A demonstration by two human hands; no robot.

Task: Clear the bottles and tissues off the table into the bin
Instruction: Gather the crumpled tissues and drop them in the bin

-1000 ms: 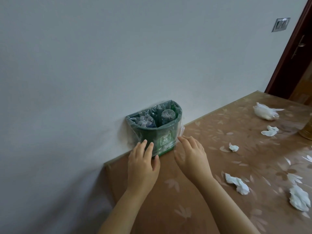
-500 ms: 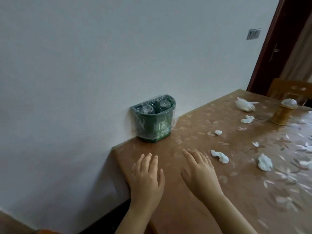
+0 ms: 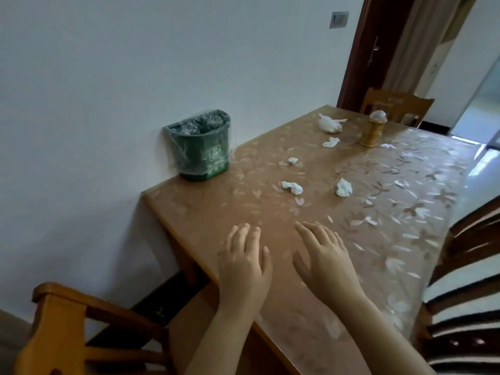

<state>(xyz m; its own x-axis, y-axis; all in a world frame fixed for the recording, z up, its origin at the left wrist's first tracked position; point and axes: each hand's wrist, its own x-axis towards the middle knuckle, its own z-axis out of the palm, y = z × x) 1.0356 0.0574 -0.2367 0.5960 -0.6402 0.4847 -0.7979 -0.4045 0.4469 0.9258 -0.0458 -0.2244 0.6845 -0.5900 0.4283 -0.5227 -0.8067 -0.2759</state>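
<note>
Tissues lie well beyond the left hand and right hand, fingers straight, empty.

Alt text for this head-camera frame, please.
The left hand and right hand are open, palms down, holding nothing, over the table edge. Crumpled tissues lie scattered farther along it, and a green bin holding bottles stands by the wall.

Dim, soft daylight from right doorway; wide-angle edge distortion.

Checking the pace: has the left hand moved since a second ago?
Yes. The left hand drew back from the green bin to the table near edge.
</note>
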